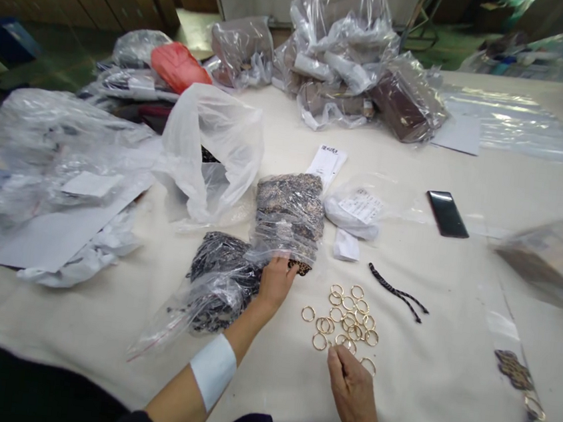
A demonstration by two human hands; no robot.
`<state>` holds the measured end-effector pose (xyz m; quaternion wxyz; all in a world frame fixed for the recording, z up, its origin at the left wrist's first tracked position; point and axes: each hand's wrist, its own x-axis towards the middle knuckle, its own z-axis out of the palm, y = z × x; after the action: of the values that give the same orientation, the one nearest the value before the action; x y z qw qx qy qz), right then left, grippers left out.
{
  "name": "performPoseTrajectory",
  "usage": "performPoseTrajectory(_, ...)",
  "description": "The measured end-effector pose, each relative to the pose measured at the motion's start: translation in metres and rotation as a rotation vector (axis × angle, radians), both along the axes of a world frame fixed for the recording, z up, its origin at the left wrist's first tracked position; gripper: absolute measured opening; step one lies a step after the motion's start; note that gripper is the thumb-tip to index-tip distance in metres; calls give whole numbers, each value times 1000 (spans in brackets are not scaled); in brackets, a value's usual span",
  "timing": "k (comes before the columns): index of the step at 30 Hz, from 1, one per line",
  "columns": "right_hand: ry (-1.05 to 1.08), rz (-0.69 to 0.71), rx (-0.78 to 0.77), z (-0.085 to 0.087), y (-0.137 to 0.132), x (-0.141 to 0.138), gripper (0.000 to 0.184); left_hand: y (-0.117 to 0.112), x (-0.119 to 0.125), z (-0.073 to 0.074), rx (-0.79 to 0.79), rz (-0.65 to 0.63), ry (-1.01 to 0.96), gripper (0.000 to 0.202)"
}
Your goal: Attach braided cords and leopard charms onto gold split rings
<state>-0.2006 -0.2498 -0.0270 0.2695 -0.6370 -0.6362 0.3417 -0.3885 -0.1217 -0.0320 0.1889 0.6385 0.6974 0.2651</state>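
Observation:
My left hand (277,281) reaches into the near end of a clear plastic bag (289,212) packed with leopard-print pieces; its fingertips are hidden under the film. One leopard-print piece (300,267) pokes out beside the fingers. My right hand (351,383) is closed in a pinch at the near side of a loose pile of gold rings (348,315). A bit of gold shows at its fingertips, apparently a ring, mostly covered by the hand. Left of my left forearm lies a second clear bag (224,279) of black patterned pieces.
A black cord (396,291) and a phone (447,213) lie to the right. A flower-shaped leopard-print charm (513,370) sits at the right edge. An opened white plastic bag (212,150) stands behind the bags. Wrapped handbags (338,56) are heaped at the back.

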Motion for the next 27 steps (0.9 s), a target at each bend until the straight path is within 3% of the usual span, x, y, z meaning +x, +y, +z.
performPoseTrajectory(3,11,20,6,1,5,-4,34,14,5,-7,-54,48,26,28)
performPoseTrajectory(8,8,12,24,3,10,-3,34,13,4,-14,-43,55,-23,11)
performPoseTrajectory(15,3,31,49,4,8,-6,36,0,2,-3,102,126,-93,20)
performPoseTrajectory(20,28,79,77,3,7,-10,37,-48,2,10,118,-17,-108,19)
performPoseTrajectory(25,14,141,90,-2,7,-17,34,-118,-29,12,118,-55,-110,14)
performPoseTrajectory(27,22,143,94,-2,6,-22,34,-135,-42,13,124,-48,-123,16)
